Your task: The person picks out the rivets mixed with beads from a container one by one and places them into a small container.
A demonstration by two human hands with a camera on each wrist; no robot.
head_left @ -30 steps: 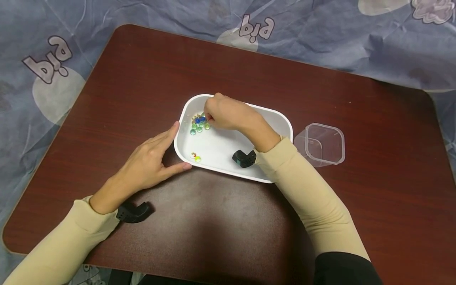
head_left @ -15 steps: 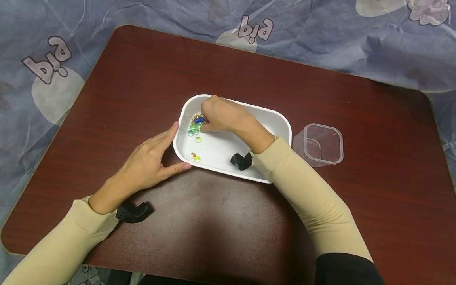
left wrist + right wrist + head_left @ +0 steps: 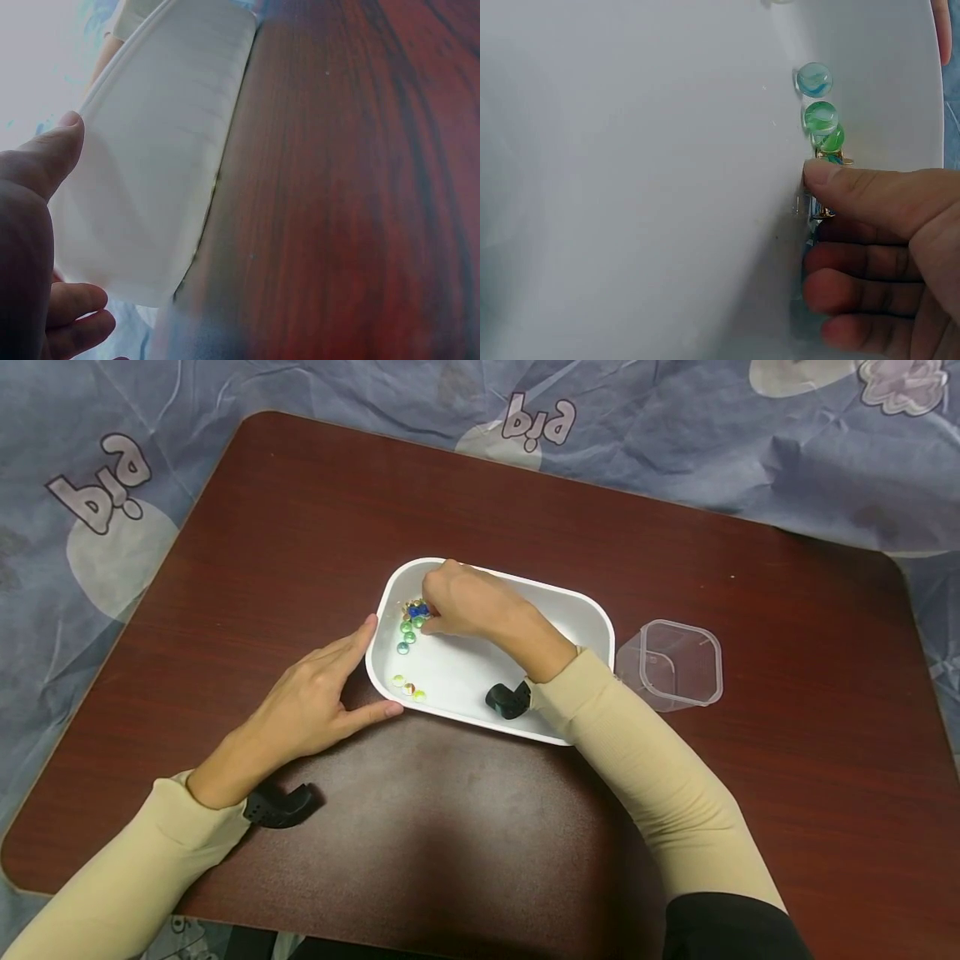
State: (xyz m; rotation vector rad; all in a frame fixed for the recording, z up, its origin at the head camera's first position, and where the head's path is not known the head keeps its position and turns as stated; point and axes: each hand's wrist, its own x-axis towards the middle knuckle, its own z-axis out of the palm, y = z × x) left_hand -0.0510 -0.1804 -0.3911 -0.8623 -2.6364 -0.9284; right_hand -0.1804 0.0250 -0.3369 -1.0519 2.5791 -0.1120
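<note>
A white tray (image 3: 495, 693) lies on the table, with my left hand (image 3: 303, 706) against its left end. That hand's fingers are mostly straight; its thumb touches the near rim. My right hand (image 3: 476, 602) is inside the tray, thumb and fingers around a cluster of small gold and blue pieces (image 3: 417, 609). In the right wrist view, gold-coloured bits (image 3: 826, 206) show between thumb and fingers; whether they are pinched is unclear. Beside the thumb sit green marbles (image 3: 822, 117) and a pale blue marble (image 3: 814, 79). Several yellow and red-patterned marbles (image 3: 408, 688) lie by the near left corner.
A clear plastic container (image 3: 678, 664) stands just right of the tray, partly behind the right sleeve (image 3: 645, 777). The brown table (image 3: 420, 843) extends around both, and a patterned blue cloth (image 3: 660, 435) hangs beyond its far edge.
A yellowish marble has moved from the cluster down to the near left corner. The pale blue marble has shifted nearer. My right hand moved slightly left, then stayed; my left hand has not moved.
</note>
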